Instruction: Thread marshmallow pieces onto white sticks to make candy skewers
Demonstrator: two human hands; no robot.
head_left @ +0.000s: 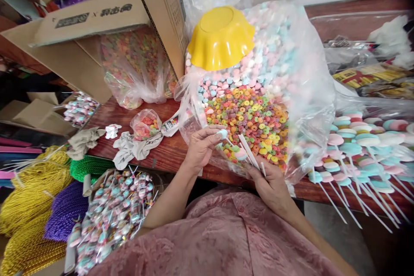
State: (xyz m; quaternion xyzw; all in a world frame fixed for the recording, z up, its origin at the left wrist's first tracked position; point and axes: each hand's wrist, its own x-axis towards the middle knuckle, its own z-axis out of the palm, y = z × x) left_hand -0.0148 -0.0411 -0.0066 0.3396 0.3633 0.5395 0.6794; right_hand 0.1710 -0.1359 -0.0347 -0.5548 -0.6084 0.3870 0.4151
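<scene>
Between the thumb and fingers of my left hand (204, 145) is a pale blue and white marshmallow (222, 133). My right hand (270, 181) is closed round several white lollipop sticks (248, 152). A pink and white marshmallow (240, 154) shows beside the sticks; whether it is on one of them I cannot tell. Just beyond both hands lies a heap of colourful ring gummies (249, 116). Behind it, pink, blue and white marshmallows (274, 47) spread across clear plastic, with an upturned yellow bowl (223, 36) on top.
At right, finished marshmallow skewers (359, 151) lie with sticks over the table edge. A cardboard box (106, 13) at left holds bagged gummies (136, 60). A small gummy bag (145, 125) sits near grey gloves (136, 148). Wrapped skewers (113, 211) fill a container below.
</scene>
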